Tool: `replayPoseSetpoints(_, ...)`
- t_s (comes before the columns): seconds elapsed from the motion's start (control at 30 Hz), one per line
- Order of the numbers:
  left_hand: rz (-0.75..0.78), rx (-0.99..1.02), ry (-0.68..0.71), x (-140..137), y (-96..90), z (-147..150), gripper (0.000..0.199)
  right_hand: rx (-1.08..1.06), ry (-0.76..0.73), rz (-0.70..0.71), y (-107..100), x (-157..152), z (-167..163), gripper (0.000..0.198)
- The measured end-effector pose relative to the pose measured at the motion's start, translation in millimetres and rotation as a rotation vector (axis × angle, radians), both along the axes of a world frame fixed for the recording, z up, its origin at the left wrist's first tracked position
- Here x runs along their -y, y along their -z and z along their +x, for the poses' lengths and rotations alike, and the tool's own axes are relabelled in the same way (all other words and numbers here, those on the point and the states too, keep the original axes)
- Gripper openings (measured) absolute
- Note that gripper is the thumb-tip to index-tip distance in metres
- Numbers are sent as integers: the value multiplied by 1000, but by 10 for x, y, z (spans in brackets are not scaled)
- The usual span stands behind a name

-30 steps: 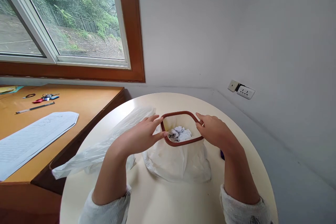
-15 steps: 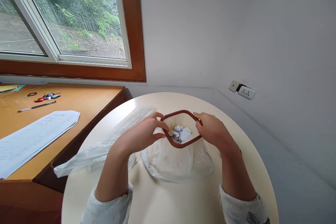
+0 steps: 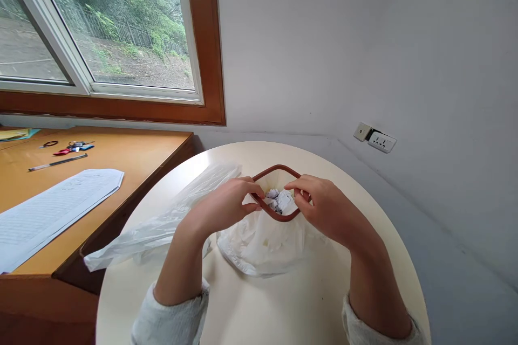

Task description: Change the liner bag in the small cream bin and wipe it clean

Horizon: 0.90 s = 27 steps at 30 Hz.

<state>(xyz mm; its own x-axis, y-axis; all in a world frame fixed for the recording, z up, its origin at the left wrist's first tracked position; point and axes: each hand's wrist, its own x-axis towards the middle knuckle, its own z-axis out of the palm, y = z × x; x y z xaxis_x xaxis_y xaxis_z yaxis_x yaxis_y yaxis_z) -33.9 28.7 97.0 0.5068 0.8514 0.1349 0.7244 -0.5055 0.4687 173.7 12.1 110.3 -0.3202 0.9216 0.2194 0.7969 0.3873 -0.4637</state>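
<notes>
A small trash bin with a brown rim (image 3: 279, 218) stands on the round table, its mouth tilted towards me. A thin white plastic bag (image 3: 263, 248) lines it and hangs down outside, covering its wall. Crumpled white paper (image 3: 283, 201) lies inside. My left hand (image 3: 230, 199) is closed on the rim's left corner, fingers over the edge and thumb outside. At the right corner my right hand (image 3: 324, 205) has bent fingers reaching over the rim into the mouth, closed on the bag there; the exact grip is partly hidden.
Another clear plastic bag (image 3: 174, 215) lies crumpled across the left of the cream table (image 3: 259, 312). The wooden desk (image 3: 133, 156) on the left bears paper sheets (image 3: 60, 210), a pen (image 3: 58, 162) and keys (image 3: 75, 146). Wall sockets (image 3: 382, 141) are at the right.
My right hand has shifted from gripping the rim's right corner to reaching over it, fingertips inside. The bag's right side has drawn in. My left hand stays at the rim.
</notes>
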Motion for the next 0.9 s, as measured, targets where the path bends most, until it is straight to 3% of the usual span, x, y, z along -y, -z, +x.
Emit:
replayPoseSetpoints(0.33,38,-3,-55,-18,11,19,15,128,-56,-50,-61,95,-87,18)
replayPoseSetpoints(0.6,88,-26,-136,-35,21,28,20,151,-103,-55,-43,115,-93,20)
replayPoseSetpoints(0.9,114,-18,-197,-82,60,15,23,179,-99,-31,-11,109,-78,36)
